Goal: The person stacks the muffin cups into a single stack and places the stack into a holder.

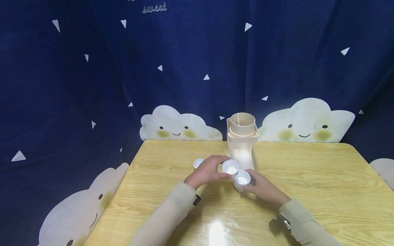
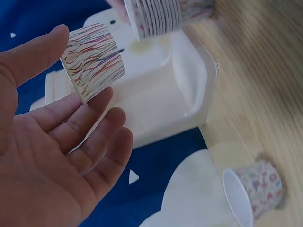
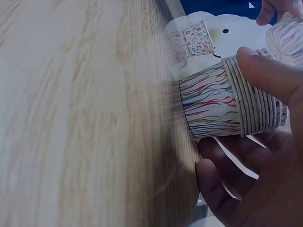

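Note:
My left hand (image 1: 210, 169) pinches a single paper cup (image 2: 94, 61) by its rim, thumb on one side and fingers on the other; coloured wavy stripes cover its wall. In my right hand (image 1: 261, 186) is a stack of nested paper cups (image 3: 213, 101), several rims layered together, the outermost one striped. The single cup is just left of and slightly above the stack in the head view, their rims close together. Another paper cup (image 2: 260, 189), patterned with small colourful shapes, stands on the table beyond my left hand, partly hidden by it in the head view.
A cream cup holder (image 1: 243, 143) with a round tube on top stands at the table's back edge, just beyond my hands. The wooden table (image 1: 307, 177) reaches back to a dark blue curtain (image 1: 191, 51) with clouds and white triangles.

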Demonstrator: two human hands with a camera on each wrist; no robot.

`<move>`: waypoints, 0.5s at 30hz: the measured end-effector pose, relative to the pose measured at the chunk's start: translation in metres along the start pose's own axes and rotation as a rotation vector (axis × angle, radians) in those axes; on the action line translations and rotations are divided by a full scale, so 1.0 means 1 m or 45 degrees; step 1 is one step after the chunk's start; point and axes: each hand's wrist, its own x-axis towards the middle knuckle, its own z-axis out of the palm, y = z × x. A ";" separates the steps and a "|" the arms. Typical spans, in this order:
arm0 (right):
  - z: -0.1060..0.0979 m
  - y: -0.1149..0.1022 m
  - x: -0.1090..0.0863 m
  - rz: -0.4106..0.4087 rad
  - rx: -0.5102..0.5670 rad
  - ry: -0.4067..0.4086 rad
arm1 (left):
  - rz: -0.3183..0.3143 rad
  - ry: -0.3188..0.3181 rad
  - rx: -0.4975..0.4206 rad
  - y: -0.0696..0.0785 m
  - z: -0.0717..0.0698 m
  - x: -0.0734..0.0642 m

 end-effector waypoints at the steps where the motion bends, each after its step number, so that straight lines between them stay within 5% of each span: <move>1: 0.000 0.000 0.000 -0.002 0.001 -0.002 | 0.011 -0.003 0.013 0.001 0.002 0.001; 15: -0.001 0.000 -0.002 -0.068 0.048 -0.030 | 0.106 -0.048 0.045 0.013 0.020 0.016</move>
